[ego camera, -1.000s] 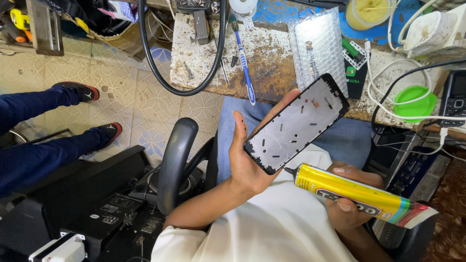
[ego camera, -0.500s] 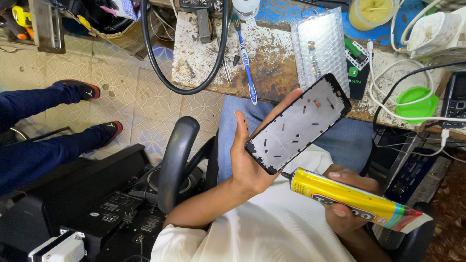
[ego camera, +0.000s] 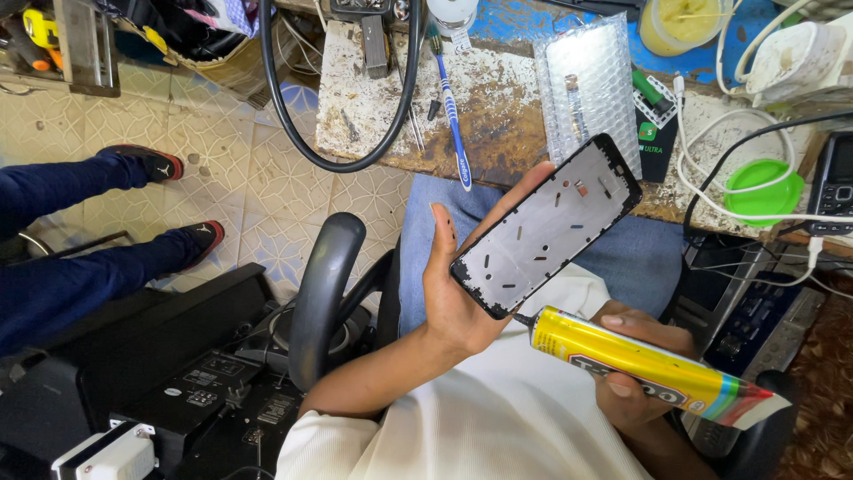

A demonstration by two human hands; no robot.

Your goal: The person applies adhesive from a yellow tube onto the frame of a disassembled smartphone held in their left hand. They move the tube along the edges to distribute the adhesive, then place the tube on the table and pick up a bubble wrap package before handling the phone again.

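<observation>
Right now your left hand holds the phone frame up over your lap, tilted, its pale inner face toward you. Your thumb presses one long edge and your fingers curl behind the other, so the grip is closed on the frame, not on the face. Your right hand is wrapped firmly around the yellow glue tube, and its dark nozzle sits at the frame's lower corner, touching or just off it; you cannot quite tell which.

As a judgement, the step in hand is laying glue along the frame's border. Keep your thumb clear of the rim you mean to coat. Squeeze lightly and evenly, and draw the nozzle along the black edge rather than dabbing, so the line stays thin and stays off the little slots in the middle. Turn the frame with your left hand instead of twisting your right wrist.

Beyond the frame, the table carries a blue toothbrush, a bubble-wrap pouch and a green lid. Another person's legs in dark trousers rest on the tiled floor to your left.
</observation>
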